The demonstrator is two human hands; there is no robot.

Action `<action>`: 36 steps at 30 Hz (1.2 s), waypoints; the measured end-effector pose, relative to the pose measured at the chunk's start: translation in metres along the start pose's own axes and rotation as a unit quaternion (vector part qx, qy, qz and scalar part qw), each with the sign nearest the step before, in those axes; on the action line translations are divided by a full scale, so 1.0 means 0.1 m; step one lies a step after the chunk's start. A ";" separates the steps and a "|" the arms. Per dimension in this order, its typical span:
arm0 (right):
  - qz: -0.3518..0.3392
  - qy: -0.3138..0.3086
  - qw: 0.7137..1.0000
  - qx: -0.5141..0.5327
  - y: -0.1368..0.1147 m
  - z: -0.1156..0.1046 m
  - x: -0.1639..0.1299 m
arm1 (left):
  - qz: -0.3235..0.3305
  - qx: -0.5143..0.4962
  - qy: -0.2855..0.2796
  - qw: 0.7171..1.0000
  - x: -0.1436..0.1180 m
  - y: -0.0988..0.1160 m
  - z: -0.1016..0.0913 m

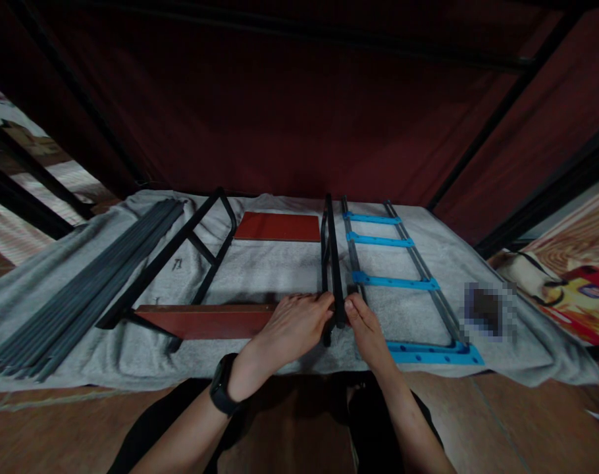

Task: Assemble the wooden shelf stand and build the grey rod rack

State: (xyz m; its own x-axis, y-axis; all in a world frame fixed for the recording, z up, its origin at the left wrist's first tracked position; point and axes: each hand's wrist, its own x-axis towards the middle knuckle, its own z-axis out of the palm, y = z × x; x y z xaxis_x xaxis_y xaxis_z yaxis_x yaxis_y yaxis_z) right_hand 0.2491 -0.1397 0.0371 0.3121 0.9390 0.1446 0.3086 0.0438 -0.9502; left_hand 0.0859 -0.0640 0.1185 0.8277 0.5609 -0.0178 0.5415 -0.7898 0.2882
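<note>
Two black metal side frames stand on a grey cloth, the left frame (pixel 168 263) leaning, the right frame (pixel 335 257) seen almost edge-on. Between them are a reddish-brown board (pixel 278 226) at the back and another reddish-brown board (pixel 205 321) standing on edge at the front. My left hand (pixel 299 322) is closed on the near end of the right frame, beside the front board's end, partly covering it. From the other side my right hand (pixel 366 324) closes on the same frame near its front end, thumb against it. Its other fingers are mostly hidden.
Several grey tubes (pixel 92 283) lie bundled at the left. At the right lies a rack of grey tubes with blue crosspieces (pixel 395 282), near a blurred dark object (pixel 484 311). Small screws (pixel 177 264) rest on the cloth. Dark red fabric (pixel 289 118) hangs behind.
</note>
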 end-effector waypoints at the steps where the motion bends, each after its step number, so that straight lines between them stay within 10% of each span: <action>1: 0.005 0.003 1.000 0.010 0.01 0.01 0.00 | 0.001 0.001 0.001 1.000 0.00 0.00 0.00; 10: 0.023 0.052 0.998 0.018 -0.01 0.05 0.00 | 0.044 0.003 0.054 0.998 -0.04 -0.03 0.02; 16: -0.004 0.109 0.994 -0.012 -0.04 0.00 0.00 | 0.021 -0.013 0.223 0.974 -0.42 -0.41 -0.35; 20: -0.040 0.165 0.983 -0.067 -0.03 -0.06 -0.04 | -0.152 -0.024 0.432 0.888 -0.98 -1.13 -0.68; 24: -0.182 0.235 0.939 -0.175 -0.19 -0.07 -0.14 | -0.318 -0.117 0.544 0.767 -1.49 -1.89 -0.61; 32: -0.356 0.096 0.868 -0.332 -0.74 0.69 -0.40 | -0.267 -0.648 0.433 0.568 -1.57 -2.15 0.00; 36: -0.354 0.013 0.844 -0.404 -0.73 1.10 -0.33 | -0.225 -0.698 0.379 0.564 -1.60 -2.04 0.03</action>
State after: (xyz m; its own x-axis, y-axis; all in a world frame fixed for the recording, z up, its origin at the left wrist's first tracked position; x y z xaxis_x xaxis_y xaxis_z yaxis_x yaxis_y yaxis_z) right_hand 0.1177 -0.1362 0.0709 -0.1908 0.7677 0.6118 0.9341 0.3335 -0.1271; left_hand -0.1564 0.0073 0.0594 0.0657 0.9895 -0.1284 -0.4112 0.1441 0.9001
